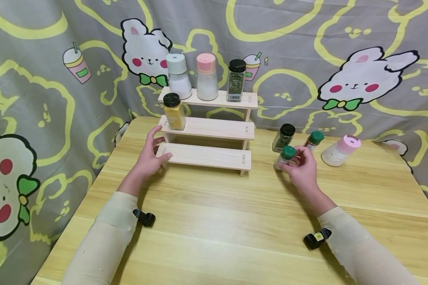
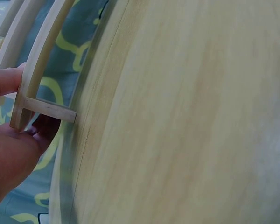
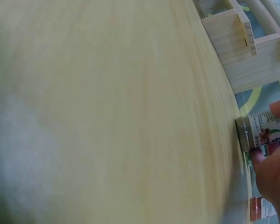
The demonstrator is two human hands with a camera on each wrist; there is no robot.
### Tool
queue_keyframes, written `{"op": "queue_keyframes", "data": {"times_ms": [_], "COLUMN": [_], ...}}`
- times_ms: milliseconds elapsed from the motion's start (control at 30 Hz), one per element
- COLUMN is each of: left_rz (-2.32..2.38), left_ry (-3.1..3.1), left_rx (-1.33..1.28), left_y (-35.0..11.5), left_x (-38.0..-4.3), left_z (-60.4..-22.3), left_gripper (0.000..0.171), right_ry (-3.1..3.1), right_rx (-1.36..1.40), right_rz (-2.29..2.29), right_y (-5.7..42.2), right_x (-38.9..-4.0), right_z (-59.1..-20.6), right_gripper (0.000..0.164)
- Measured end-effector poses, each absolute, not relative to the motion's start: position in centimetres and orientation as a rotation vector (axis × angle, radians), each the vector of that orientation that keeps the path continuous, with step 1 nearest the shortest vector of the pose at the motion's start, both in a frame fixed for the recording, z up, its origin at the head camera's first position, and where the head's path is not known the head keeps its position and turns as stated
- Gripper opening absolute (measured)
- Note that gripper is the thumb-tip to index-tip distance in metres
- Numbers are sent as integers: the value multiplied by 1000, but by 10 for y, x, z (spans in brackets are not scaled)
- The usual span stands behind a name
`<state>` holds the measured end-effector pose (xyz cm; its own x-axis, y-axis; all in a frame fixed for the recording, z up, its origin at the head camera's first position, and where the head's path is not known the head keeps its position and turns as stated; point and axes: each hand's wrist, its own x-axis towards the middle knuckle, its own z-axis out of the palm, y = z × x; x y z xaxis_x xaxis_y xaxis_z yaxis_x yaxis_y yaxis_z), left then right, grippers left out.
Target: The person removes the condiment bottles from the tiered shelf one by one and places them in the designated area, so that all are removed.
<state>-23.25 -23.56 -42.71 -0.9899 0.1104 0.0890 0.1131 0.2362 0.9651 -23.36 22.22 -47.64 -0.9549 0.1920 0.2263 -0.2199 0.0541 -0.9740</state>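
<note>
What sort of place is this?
Probably a staged tabletop corner: grey cartoon-print fabric hangs along the back and left of a light wood-grain table, which bears a pale three-tier wooden rack. Can't see beyond.

High above, the head camera faces forward and down, the widest look, rack (image 1: 214,127) near twelve o'clock. Close in, the left wrist camera (image 1: 148,219) and right wrist camera (image 1: 311,241) face tipped across the tabletop (image 1: 214,229), sharing that rack at ten and two!
</note>
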Motion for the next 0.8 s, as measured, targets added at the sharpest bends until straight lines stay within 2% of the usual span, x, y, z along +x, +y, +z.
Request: {"op": "queue_keyframes", "data": {"times_ms": [500,800], "left_rz": [-1936,-1940], "left_ry": [-2449,-2443], "left_rx": [-236,-237], "left_y": [-237,-237], "left_x": [-233,-233], "left_z": [-429,-429], "left_gripper": [89,89], "right_ry": [-2071,-2082], "right_rx": [54,48], "right_rz": [1991,1967], "right_y": [227,229], "right_x": [-227,-220], "right_z": [-467,-458], "right_gripper": [67,68]}}
